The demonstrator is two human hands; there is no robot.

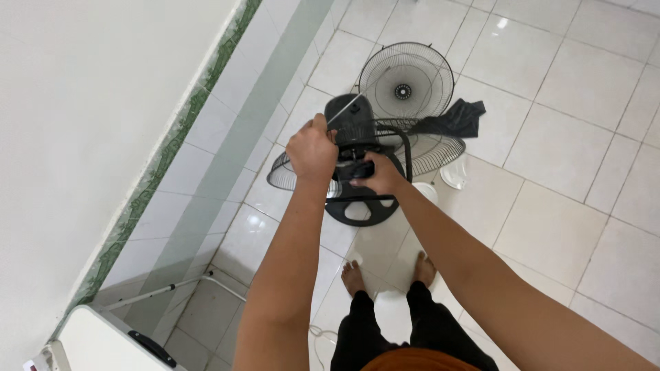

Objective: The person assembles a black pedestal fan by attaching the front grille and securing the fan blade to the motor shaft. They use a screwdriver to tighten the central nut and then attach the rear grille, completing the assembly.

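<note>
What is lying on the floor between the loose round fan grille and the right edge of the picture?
In the head view, a crumpled dark cloth lies beside the loose round grille; beyond it only bare white floor tiles show.

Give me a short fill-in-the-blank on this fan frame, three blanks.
1. The left hand grips a thin ____ rod beside the fan motor housing.
2. The detached round fan grille lies on the ____ floor.
3. The dark cloth lies to the ____ of that grille.

Missing words: white; tiled; right
</note>
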